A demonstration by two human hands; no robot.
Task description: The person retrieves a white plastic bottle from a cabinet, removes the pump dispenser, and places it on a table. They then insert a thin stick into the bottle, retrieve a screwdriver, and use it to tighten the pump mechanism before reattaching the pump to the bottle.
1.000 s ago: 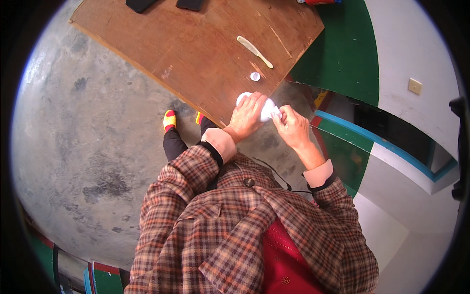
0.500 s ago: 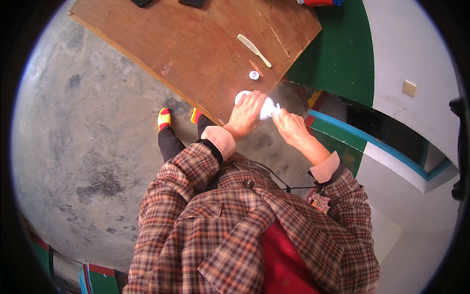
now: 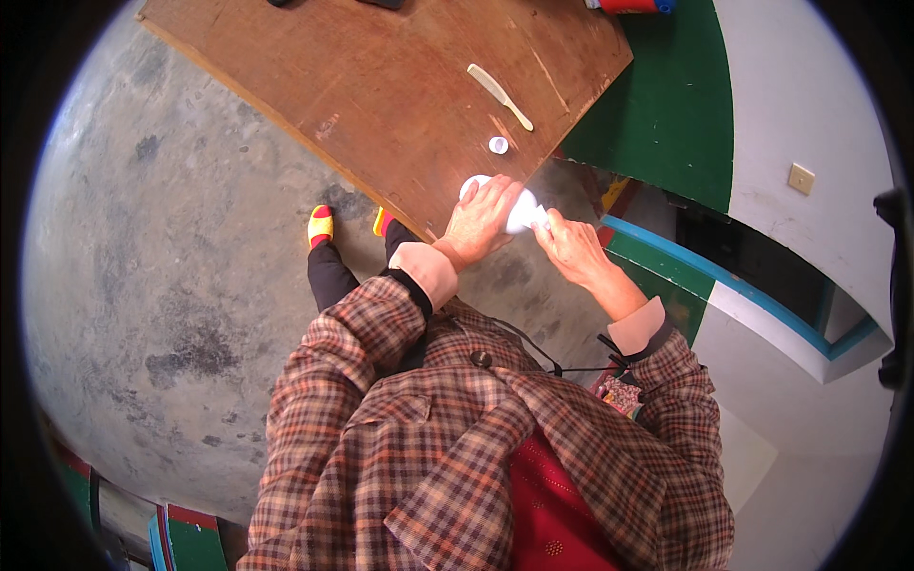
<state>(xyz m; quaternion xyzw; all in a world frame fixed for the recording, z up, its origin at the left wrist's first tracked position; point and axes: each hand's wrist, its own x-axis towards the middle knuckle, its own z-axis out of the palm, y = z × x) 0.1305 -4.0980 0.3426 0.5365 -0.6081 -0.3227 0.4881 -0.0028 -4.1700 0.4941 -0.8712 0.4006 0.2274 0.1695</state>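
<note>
A white bottle [image 3: 520,213] lies tilted over in front of me at the table's near corner, its neck end toward the right. My left hand [image 3: 476,224] is wrapped round its body from above. The fingertips of my right hand [image 3: 574,252] are closed in a pinch at the neck end, on a small white part; whether that is a nozzle or a seal I cannot tell. A small round white cap [image 3: 498,145] rests on the tabletop just beyond the bottle. Farther back lies a cream-coloured comb [image 3: 500,96].
The brown wooden table [image 3: 381,105] spreads out ahead, its corner near my hands. Dark objects [image 3: 381,3] sit at its far edge, and a red and blue item [image 3: 636,6] stands at the back right. A blue-edged ledge [image 3: 724,268] runs along the right wall.
The small white part at the bottle's neck looks wider now, and my right fingertips have shifted slightly right. My left hand keeps its hold; the whole view has moved a little.
</note>
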